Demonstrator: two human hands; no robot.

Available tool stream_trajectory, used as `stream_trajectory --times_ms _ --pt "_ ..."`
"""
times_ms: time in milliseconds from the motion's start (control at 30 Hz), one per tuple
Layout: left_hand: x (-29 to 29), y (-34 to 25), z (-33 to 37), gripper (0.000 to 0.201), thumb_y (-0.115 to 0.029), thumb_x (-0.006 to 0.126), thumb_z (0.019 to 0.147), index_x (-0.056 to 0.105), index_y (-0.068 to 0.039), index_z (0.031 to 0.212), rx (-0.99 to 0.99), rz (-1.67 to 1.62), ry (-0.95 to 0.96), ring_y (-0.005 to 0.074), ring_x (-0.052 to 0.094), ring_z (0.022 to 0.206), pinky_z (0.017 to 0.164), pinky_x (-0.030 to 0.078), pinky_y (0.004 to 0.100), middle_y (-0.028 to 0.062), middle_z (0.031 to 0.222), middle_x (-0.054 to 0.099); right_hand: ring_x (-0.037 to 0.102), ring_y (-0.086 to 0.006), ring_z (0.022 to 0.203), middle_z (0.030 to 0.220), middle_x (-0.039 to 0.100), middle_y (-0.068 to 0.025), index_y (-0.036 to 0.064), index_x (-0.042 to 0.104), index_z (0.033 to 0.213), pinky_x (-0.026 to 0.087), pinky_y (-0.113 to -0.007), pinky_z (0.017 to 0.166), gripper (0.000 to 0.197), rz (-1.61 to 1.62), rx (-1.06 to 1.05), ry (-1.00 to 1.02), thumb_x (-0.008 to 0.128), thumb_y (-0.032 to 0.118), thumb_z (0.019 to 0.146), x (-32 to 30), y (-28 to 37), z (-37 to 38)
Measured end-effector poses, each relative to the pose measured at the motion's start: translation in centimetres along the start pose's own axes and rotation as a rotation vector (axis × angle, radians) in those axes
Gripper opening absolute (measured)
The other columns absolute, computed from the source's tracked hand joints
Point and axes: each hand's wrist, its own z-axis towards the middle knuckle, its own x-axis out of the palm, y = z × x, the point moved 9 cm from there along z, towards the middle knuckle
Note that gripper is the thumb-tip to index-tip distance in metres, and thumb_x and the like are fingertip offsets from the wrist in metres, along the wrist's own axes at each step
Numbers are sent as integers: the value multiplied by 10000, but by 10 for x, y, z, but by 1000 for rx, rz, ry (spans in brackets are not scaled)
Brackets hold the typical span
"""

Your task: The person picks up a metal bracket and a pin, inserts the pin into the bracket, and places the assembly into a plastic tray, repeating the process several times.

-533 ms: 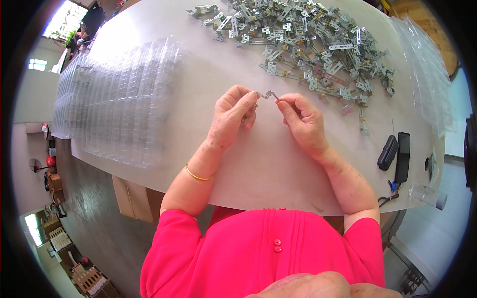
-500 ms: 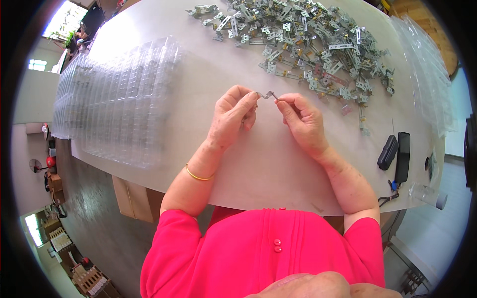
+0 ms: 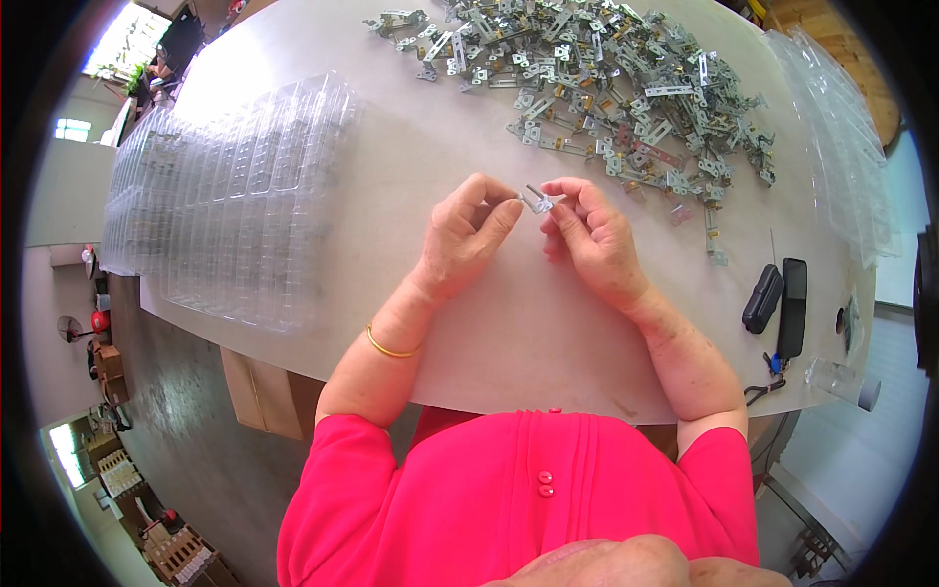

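And there's an open lane up the pale tabletop (image 3: 386,196) between the stacked clear trays (image 3: 264,201) and the left hand (image 3: 465,235), while heaped metal parts (image 3: 597,83) block the far centre and right!

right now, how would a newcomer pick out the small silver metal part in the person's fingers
On the large pale table, find the heap of silver metal parts. Below it in view, the bare right hand pinches the small, pronged silver metal part beside the left hand. Unlike its heaped neighbours, it's held, not lying loose.
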Motion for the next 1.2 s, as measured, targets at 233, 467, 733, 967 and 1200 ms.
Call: stream_trajectory --times_ms 233,467,733,967,1200 --pt "8 -9 0 53 -39 640 961 595 -14 951 33 -22 45 -4 389 576 494 298 188 -69 680 499 663 -122 783 946 654 -58 2 607 1146 558 -267 721 194 237 102 172 477 88 1030 -2 -9 4" --pt "15 -19 1 52 -3 653 931 601 -3 928 112 49 107 -4 413 602 508 320 200 -52 710 531 665 -115 819 977 660 -53 4 640 1054 556 -269 743 158 209 134 219 563 134 1008 0 -10 10" --pt "20 -11 -3 91 -97 661 950 624 -14 950 -12 -33 213 4 450 583 505 345 194 -40 735 554 597 -123 974 1109 636 -69 26 597 1057 488 -268 874 87 284 -92 116 566 93 1010 -5 7 8" --pt "11 17 -2 217 -232 634 992 604 -20 1033 -327 -358 136 41 522 526 461 402 196 -22 737 574 615 -229 1037 1162 625 -130 38 613 976 475 -308 906 122 -275 -549 147 661 -37 891 3 46 -10" --pt "17 6 -2 333 -282 525 1038 573 14 1184 -284 -734 228 117 583 571 535 476 241 68 847 621 642 -202 994 1146 607 -105 20 624 1003 519 -315 879 118 -192 -505 121 647 -47 908 3 36 -9"
